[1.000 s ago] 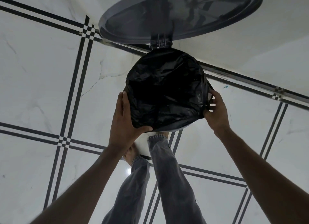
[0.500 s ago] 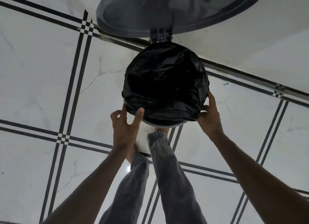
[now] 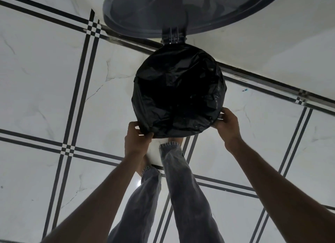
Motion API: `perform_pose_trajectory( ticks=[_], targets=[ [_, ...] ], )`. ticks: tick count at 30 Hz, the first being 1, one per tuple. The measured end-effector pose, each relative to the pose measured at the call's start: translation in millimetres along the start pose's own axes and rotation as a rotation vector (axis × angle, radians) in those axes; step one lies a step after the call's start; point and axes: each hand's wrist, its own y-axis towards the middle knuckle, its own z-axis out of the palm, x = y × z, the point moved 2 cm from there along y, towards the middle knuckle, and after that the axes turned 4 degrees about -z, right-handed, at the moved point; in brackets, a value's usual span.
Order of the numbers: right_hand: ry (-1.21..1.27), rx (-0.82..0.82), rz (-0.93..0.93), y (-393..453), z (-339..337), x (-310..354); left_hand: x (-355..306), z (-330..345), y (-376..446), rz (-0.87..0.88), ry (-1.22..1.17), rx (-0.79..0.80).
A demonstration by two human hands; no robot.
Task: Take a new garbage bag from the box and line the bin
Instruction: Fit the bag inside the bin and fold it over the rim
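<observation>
Head view: black bag (image 3: 178, 92) sits in the bin (image 3: 154, 150), its mouth folded over the rim, lid (image 3: 181, 9) raised at the far side. Left hand (image 3: 136, 140) pinches the bag's hem at the near-left rim; right hand (image 3: 227, 124) is closed on the hem at the near-right rim. Assessment: film is thin, light, limp and slick, liable to tear if stretched; best taken at the folded hem, drawn down evenly.
</observation>
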Motion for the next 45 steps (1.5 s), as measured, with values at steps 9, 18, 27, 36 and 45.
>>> perform_pose_trajectory(
  ticks=[9,18,27,36,45],
  targets=[
    [0.326,-0.072,0.029,5,-6,16,-18,-16,22,0.023,0.404,-0.088],
    [-0.160,-0.244,-0.381,-3,-2,32,-93,-10,-40,0.751,0.290,-0.089],
    [-0.401,-0.094,-0.606,15,-6,20,-160,83,118,0.228,0.414,0.247],
    [-0.357,-0.016,-0.534,16,-11,17,-144,105,100,0.153,0.735,0.143],
    [-0.334,0.003,-0.471,19,-11,21,-146,131,76,0.125,0.680,0.291]
  ],
)
